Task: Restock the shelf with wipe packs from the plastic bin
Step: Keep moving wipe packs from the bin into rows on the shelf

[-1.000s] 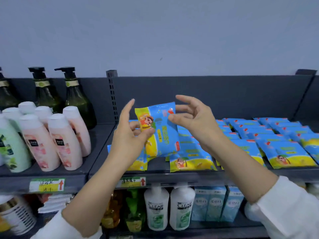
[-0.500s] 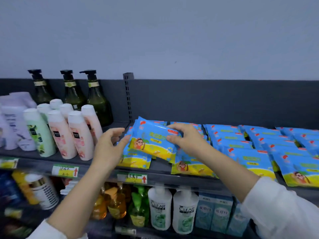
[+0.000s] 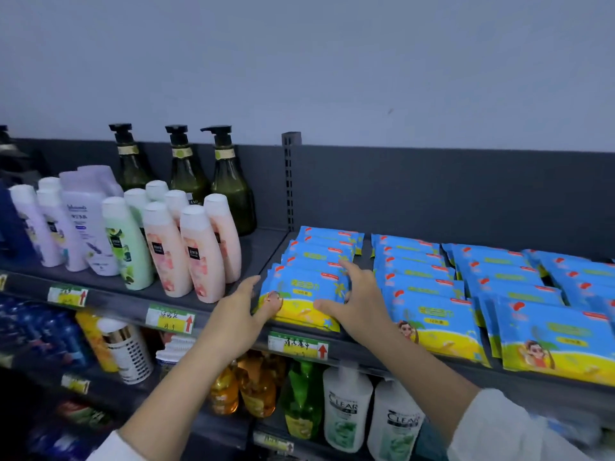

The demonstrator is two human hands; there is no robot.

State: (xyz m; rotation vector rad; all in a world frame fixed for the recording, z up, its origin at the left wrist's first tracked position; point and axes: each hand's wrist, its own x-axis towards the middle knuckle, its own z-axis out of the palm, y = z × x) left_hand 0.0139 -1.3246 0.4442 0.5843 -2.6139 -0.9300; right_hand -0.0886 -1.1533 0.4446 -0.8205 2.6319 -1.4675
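A blue and yellow wipe pack lies flat on top of the front of the leftmost row of packs on the dark shelf. My left hand touches its left side with straight fingers, and the thumb rests on its front left corner. My right hand lies spread over its right edge, thumb along the front. More rows of the same wipe packs fill the shelf to the right. The plastic bin is out of view.
Pink, green and lilac lotion bottles stand just left of the packs, with dark pump bottles behind them. An upright slotted post divides the two bays. Shampoo bottles and soap bottles fill the lower shelf.
The pack, held up in the air between both hands a second ago, came down onto the leftmost row. Both hands now rest on it. The view shifted left and closer.
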